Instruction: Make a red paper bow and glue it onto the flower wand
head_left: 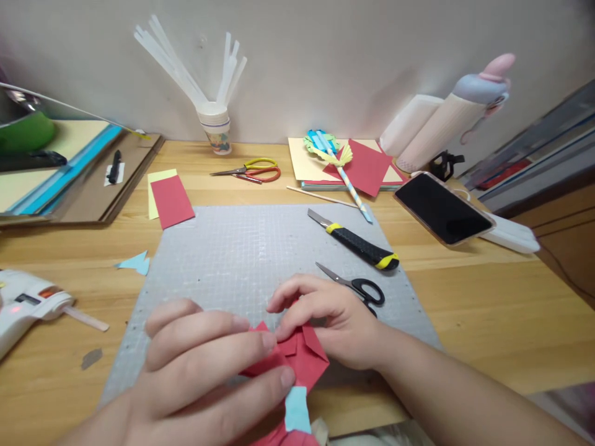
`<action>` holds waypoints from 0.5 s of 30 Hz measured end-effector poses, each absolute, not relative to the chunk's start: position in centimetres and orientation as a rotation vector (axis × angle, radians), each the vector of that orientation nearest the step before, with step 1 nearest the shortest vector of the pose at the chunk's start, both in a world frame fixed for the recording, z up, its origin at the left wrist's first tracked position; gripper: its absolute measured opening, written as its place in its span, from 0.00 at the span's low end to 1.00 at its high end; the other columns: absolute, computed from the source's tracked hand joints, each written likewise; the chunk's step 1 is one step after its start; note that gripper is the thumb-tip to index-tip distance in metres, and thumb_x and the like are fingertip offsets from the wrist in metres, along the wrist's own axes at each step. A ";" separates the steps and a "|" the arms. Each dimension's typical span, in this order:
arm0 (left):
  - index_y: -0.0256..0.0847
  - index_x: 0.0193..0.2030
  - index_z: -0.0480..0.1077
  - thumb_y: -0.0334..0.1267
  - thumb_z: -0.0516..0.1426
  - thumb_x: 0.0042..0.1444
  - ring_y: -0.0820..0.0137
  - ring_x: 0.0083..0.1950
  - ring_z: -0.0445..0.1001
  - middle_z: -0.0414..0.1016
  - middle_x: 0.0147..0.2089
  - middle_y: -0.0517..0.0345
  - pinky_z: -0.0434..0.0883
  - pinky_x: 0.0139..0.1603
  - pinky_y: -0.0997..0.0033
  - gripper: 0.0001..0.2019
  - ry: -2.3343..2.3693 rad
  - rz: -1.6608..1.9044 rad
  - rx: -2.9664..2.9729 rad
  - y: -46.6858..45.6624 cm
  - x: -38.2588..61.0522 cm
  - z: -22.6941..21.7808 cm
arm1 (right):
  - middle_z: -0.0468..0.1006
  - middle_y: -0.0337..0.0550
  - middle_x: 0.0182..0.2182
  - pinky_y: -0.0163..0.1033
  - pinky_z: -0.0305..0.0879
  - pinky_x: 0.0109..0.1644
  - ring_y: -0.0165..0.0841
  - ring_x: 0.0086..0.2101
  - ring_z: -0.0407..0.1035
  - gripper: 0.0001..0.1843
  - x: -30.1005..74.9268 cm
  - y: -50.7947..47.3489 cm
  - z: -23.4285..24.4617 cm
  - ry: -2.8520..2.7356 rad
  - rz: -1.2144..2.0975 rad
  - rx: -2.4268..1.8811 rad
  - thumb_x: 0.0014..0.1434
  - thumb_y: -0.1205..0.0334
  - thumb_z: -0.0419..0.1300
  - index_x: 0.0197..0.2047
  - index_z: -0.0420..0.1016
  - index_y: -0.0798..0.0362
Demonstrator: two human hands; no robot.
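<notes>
Soft even daylight, blurred stretched edges, faint shadows.

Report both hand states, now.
Left hand: closed on the folded red paper, fingers laid across its left side.
Right hand: closed, fingertips pinching the same paper's top fold.

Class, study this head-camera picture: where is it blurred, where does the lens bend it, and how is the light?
Head view: the left hand, near the lens, is soft and oversized; the right hand on the red paper is sharper; the far right edge smears; the sides stretch and lean; light is even, shadows faint, and the phone screen is glare-free.
</notes>
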State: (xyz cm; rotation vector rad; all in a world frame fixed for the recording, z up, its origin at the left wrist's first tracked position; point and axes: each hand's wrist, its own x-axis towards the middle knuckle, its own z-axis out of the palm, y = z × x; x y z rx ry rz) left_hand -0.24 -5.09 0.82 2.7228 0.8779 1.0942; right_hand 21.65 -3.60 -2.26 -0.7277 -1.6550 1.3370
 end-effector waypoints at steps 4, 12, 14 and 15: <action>0.56 0.46 0.73 0.35 0.58 0.58 0.65 0.41 0.74 0.81 0.39 0.65 0.66 0.45 0.60 0.11 0.813 1.023 2.620 -5.2 -0.2 1.2 | 0.75 0.44 0.37 0.37 0.69 0.46 0.29 0.38 0.72 0.03 21.8 -3.2 -2.3 -1.682 1.469 -0.686 0.56 0.68 0.63 0.33 0.80 0.55; 0.54 0.63 0.59 0.30 0.53 0.58 0.65 0.44 0.76 0.77 0.49 0.56 0.72 0.43 0.66 0.27 0.498 0.502 2.521 -3.4 -0.2 2.5 | 0.76 0.46 0.36 0.38 0.69 0.44 0.31 0.37 0.72 0.01 22.1 -2.9 -2.0 -1.737 1.528 -0.633 0.54 0.69 0.63 0.32 0.78 0.57; 0.55 0.60 0.61 0.34 0.56 0.56 0.67 0.43 0.76 0.76 0.49 0.56 0.74 0.40 0.70 0.25 0.580 0.520 2.424 -3.2 -0.3 2.2 | 0.76 0.46 0.36 0.39 0.70 0.45 0.31 0.37 0.72 0.02 22.3 -2.9 -2.0 -1.760 1.545 -0.636 0.54 0.70 0.63 0.32 0.77 0.57; 0.56 0.57 0.64 0.36 0.57 0.55 0.67 0.42 0.76 0.77 0.48 0.57 0.75 0.38 0.72 0.22 0.670 0.590 2.376 -3.2 -0.2 2.0 | 0.76 0.45 0.36 0.39 0.70 0.45 0.31 0.38 0.73 0.03 22.5 -2.8 -1.9 -1.772 1.549 -0.637 0.54 0.71 0.62 0.32 0.77 0.56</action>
